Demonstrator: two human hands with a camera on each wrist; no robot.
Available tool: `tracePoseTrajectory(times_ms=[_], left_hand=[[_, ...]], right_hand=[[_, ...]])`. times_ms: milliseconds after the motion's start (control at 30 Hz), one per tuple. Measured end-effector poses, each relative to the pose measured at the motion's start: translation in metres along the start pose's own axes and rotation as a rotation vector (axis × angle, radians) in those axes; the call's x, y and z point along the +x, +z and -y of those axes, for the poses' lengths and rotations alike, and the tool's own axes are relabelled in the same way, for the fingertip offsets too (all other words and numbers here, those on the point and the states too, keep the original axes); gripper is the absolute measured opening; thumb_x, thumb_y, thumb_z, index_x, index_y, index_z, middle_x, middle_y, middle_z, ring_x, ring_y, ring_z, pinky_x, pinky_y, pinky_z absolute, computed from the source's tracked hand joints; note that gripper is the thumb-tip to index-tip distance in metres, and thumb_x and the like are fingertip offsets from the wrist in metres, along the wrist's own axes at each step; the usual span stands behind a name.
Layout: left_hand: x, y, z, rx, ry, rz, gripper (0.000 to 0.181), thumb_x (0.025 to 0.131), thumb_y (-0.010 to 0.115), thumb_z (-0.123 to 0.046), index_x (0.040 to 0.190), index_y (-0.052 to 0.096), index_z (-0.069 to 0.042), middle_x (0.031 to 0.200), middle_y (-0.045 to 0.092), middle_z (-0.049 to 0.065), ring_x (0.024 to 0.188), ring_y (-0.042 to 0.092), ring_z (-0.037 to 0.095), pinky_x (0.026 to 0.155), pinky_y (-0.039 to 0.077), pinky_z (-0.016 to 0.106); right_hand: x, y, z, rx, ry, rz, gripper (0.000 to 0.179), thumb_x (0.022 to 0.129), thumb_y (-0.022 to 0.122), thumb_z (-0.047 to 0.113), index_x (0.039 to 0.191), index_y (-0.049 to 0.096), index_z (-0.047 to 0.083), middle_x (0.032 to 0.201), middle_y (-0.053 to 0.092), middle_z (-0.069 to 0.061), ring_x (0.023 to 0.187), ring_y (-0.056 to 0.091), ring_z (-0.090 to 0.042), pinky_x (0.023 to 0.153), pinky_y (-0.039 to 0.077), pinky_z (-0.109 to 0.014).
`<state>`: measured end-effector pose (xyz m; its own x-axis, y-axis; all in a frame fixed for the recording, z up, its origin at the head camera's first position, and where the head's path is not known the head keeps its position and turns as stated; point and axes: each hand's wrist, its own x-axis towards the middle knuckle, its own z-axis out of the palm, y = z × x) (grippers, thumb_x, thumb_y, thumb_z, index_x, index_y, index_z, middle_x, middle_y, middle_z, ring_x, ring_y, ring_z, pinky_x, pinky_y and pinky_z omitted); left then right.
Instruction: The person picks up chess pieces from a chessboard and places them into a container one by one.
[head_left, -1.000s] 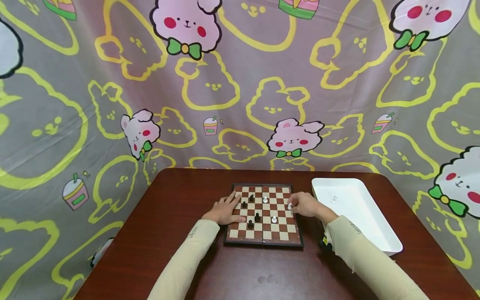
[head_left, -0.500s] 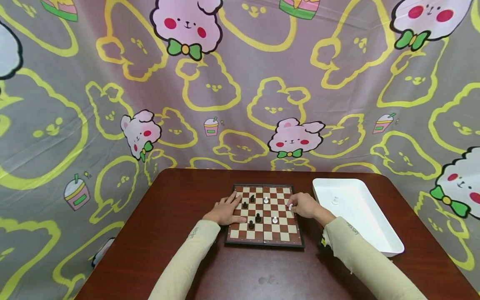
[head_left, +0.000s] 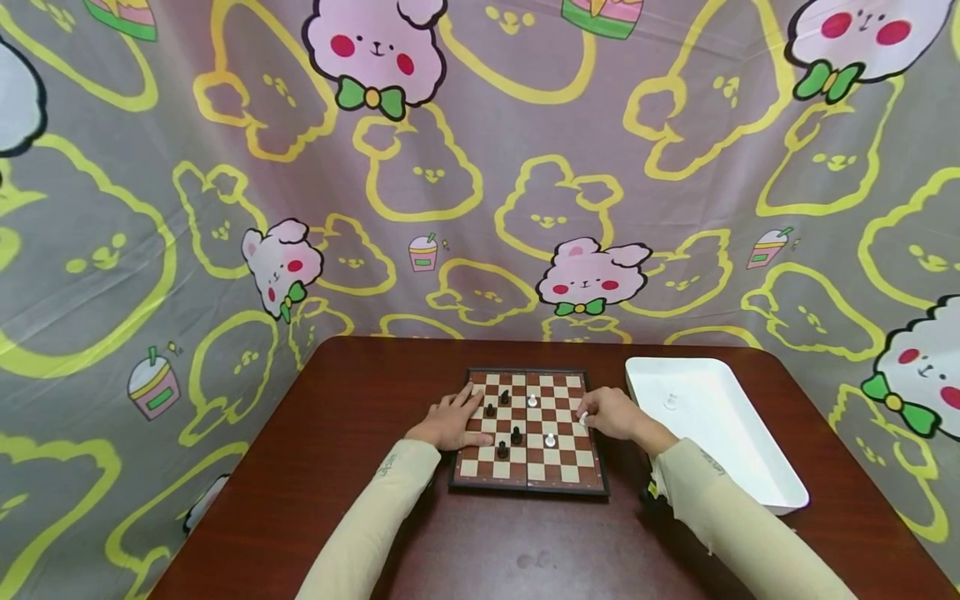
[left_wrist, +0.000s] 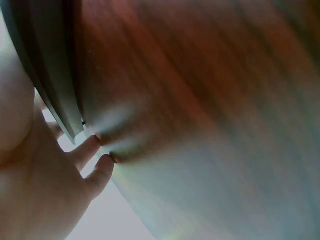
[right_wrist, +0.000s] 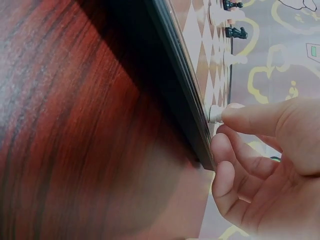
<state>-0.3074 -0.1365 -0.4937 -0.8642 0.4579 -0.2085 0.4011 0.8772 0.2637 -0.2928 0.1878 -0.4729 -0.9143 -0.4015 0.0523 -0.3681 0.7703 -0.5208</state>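
A chessboard (head_left: 551, 477) with brown and cream squares lies on the table. Across its left edge rests my left hand (head_left: 444, 422), fingers spread and thumb over the near squares; the left wrist view shows its fingertips (left_wrist: 105, 162) beyond the board's rim. My right hand (head_left: 611, 411) pinches a white chess piece (right_wrist: 215, 114) between thumb and fingers on a square at the right edge. Two other white pieces, one far (head_left: 532, 400) and one near (head_left: 550, 439), stand on the board. Several black pieces stand on the left half, among them a knight (head_left: 505, 397).
To the right of the board, a white tray (head_left: 750, 454) holds a white piece (head_left: 670, 401). The dark wooden table (head_left: 360, 392) extends left of the board and in front of it. A patterned cloth (head_left: 480, 242) hangs behind the table and along its sides.
My right hand has shifted slightly to the right and toward me, with the pinched white piece. The left hand stays on the board; the other pieces keep their squares.
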Motion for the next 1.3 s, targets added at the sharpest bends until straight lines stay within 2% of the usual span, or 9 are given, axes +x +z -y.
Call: tracePoseTrajectory(times_ms=[267,533,733,1067,1300], left_hand=[[0.001,0.002,0.002,0.005,0.005,-0.016,0.091,0.085,0.051,-0.066,0.154,0.015,-0.020,0.159,0.001,0.007,0.137,0.021,0.041,0.104,0.024,0.059],[0.000,0.002,0.002,0.009,0.005,-0.014,0.092,0.085,0.051,-0.067,0.154,0.014,-0.020,0.159,0.001,0.007,0.137,0.021,0.041,0.104,0.024,0.059],[0.002,0.003,0.003,0.018,0.004,-0.014,0.091,0.085,0.050,-0.067,0.154,0.014,-0.019,0.159,0.001,0.007,0.137,0.021,0.041,0.104,0.023,0.059],[0.000,0.003,0.001,0.010,0.001,-0.010,0.092,0.085,0.052,-0.067,0.154,0.014,-0.020,0.159,0.001,0.007,0.137,0.022,0.041,0.103,0.025,0.059],[0.001,0.002,0.002,0.009,0.003,-0.011,0.091,0.085,0.051,-0.067,0.154,0.014,-0.020,0.159,0.000,0.006,0.137,0.021,0.041,0.104,0.023,0.059]], right_hand=[[-0.004,-0.006,0.003,-0.006,-0.012,-0.018,0.008,0.085,0.067,0.003,0.082,0.072,0.009,0.075,0.065,0.005,0.066,0.055,-0.010,0.061,0.046,-0.032],[-0.013,-0.023,0.004,0.013,0.006,-0.016,0.009,0.087,0.064,0.001,0.089,0.072,0.005,0.080,0.064,0.001,0.064,0.051,-0.013,0.057,0.043,-0.030],[-0.019,-0.033,-0.002,-0.002,-0.014,-0.044,0.009,0.087,0.063,0.002,0.091,0.071,0.004,0.081,0.066,-0.001,0.069,0.055,-0.013,0.061,0.045,-0.032],[-0.026,-0.052,-0.014,0.004,-0.007,-0.080,0.007,0.086,0.064,0.005,0.090,0.071,0.006,0.079,0.064,0.000,0.068,0.057,-0.013,0.057,0.046,-0.031],[-0.034,-0.064,-0.027,-0.009,-0.010,-0.120,0.009,0.084,0.063,0.001,0.090,0.071,0.002,0.079,0.065,-0.002,0.067,0.060,-0.014,0.057,0.046,-0.032]])
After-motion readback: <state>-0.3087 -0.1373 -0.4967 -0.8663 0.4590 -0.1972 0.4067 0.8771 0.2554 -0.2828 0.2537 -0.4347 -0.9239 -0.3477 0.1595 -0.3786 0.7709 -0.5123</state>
